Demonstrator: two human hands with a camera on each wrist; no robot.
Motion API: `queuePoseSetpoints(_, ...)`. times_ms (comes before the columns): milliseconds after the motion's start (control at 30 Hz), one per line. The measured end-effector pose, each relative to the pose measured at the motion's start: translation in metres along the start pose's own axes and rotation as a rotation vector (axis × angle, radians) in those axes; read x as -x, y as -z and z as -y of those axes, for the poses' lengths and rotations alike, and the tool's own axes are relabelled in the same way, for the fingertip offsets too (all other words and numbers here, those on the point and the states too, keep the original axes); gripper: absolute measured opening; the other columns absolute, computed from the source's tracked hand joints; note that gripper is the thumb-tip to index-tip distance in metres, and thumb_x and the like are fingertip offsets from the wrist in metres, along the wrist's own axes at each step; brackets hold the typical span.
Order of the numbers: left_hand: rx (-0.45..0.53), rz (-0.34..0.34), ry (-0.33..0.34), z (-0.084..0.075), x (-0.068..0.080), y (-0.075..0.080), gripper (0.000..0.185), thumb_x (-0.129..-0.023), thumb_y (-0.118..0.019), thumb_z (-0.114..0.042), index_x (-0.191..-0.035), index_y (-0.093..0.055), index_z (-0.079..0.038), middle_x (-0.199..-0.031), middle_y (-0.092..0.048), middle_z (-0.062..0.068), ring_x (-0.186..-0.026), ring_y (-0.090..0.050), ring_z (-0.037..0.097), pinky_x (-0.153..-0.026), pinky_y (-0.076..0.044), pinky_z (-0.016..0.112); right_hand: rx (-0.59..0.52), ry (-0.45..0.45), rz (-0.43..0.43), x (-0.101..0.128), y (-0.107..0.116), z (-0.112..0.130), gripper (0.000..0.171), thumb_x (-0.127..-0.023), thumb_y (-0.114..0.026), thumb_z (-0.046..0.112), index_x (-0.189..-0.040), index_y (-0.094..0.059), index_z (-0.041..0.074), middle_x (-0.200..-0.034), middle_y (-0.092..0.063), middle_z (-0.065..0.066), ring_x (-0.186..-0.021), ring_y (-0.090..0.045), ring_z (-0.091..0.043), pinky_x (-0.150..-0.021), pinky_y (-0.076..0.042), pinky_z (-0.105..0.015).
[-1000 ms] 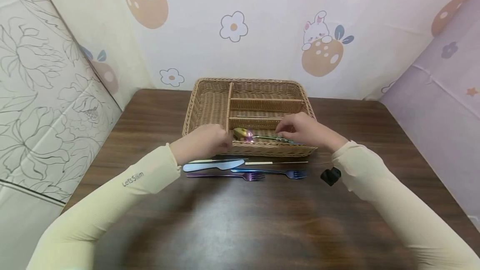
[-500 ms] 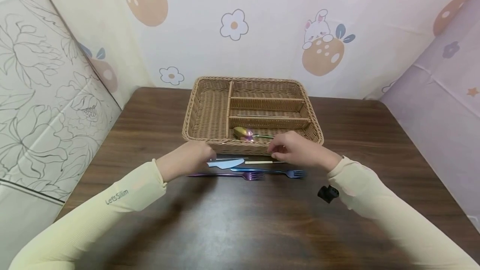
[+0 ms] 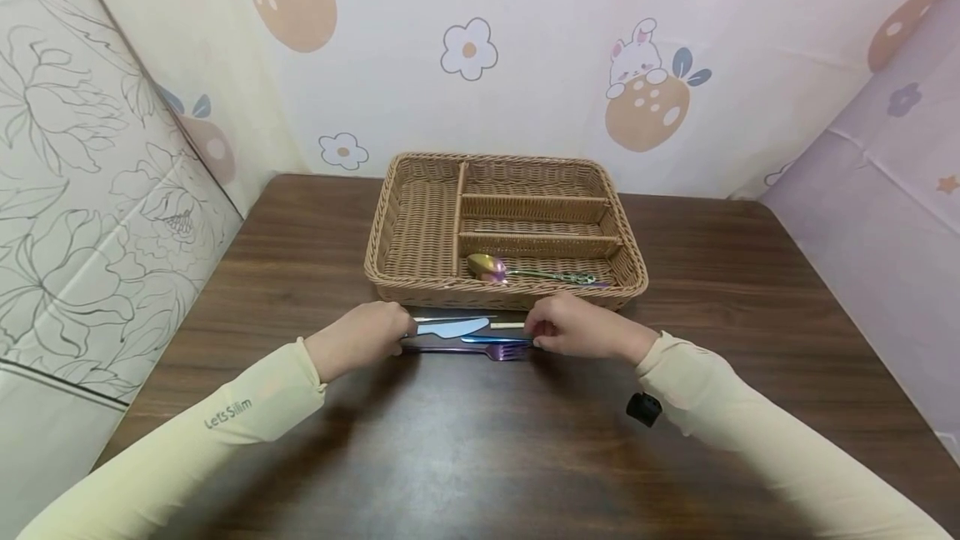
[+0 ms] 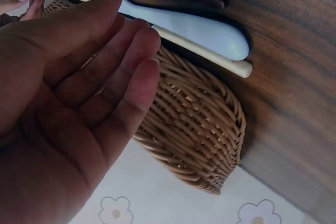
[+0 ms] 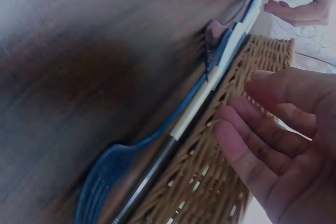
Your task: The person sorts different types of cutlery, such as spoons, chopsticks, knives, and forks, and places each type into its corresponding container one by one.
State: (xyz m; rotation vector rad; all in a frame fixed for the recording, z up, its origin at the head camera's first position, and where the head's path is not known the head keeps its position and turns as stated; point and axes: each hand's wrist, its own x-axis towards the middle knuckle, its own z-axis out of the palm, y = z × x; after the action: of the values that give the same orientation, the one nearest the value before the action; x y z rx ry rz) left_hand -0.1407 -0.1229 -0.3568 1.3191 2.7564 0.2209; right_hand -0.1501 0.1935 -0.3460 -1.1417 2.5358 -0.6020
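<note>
Here both hands — left hand (image 3: 365,338), right hand (image 3: 576,333) — hover with loose, empty fingers over the cutlery (image 3: 465,338) beside the basket (image 3: 420,227).

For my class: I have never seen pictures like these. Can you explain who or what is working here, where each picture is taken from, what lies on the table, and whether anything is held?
No machine works here: a person uses two bare hands. The wide picture comes from a camera on the head; the two close-ups come from cameras on each wrist. On the wooden table stands a wicker tray with compartments; a shiny spoon lies in its front one. Before the tray lie a pale blue knife, a purple fork, a blue fork and a thin cream-handled utensil. The left hand and right hand reach down at the ends of this cutlery. The wrist views show relaxed fingers gripping nothing yet.
</note>
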Motion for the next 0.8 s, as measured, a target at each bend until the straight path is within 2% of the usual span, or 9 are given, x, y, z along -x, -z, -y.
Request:
queuePoseSetpoints(433, -0.016, 0.004, 0.025, 0.006, 0.002, -0.014, 0.023, -0.068, -0.081, -0.003, -0.068, -0.058, -0.009, -0.07, -0.059, 0.003, -0.065, -0.06, 0.023, -0.059, -0.051, 0.037, 0.074, -0.034, 0.027, -0.008, -0.018, 0.003, 0.019, -0.079, -0.073, 0.003, -0.097, -0.068, 0.0, -0.088, -0.06, -0.005, -0.073, -0.055, -0.014, -0.062, -0.048, -0.023)
queuePoseSetpoints(800, -0.025, 0.004, 0.023, 0.008, 0.003, -0.021, 0.022, -0.069, -0.08, -0.002, -0.073, -0.06, -0.008, -0.073, -0.059, 0.003, -0.068, -0.059, 0.021, -0.061, -0.051, 0.036, 0.164, -0.009, -0.003, -0.014, -0.027, 0.001, 0.015, -0.074, -0.076, 0.002, -0.087, -0.068, 0.003, -0.081, -0.058, -0.002, -0.069, -0.053, -0.01, -0.06, -0.048, -0.025)
